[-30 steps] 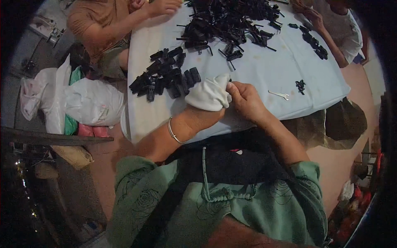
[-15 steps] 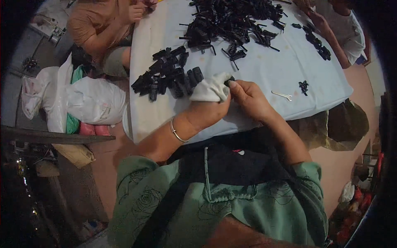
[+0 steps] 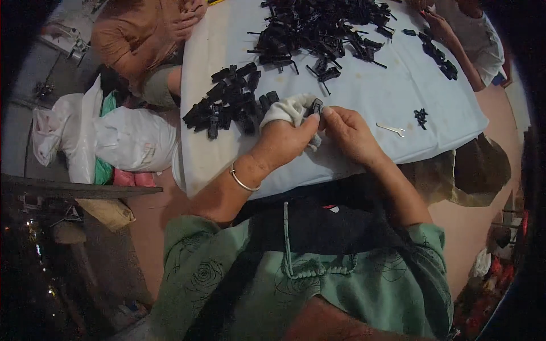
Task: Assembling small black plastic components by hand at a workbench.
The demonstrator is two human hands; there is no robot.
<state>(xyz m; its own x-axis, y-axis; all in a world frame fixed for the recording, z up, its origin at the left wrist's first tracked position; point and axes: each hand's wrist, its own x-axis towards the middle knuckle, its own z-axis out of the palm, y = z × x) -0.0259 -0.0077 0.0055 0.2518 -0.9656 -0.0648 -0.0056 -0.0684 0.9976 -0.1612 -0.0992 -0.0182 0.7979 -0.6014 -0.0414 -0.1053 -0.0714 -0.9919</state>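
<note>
1. table under pale, smooth sheeting [image 3: 375, 94]: before me.
2. large heap of black plastic parts [image 3: 324, 34]: far side.
3. my left hand [image 3: 284, 141]: curled, pinching a bunched off-white cloth [image 3: 280, 112] and small black plastic piece [image 3: 317, 105].
4. my right hand [image 3: 351, 135]: pinching the piece's right edge.
5. flat silvery metal wrench [image 3: 391, 129]: on table, rightward.
6. piece: between my hands, above table.

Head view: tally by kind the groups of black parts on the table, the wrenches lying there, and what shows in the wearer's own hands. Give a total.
Groups of black parts: 4 (large heap, left pile, right cluster, small pieces)
Wrench: 1
White cloth in the left hand: 1
Black part between the hands: 1
Total: 7
</note>
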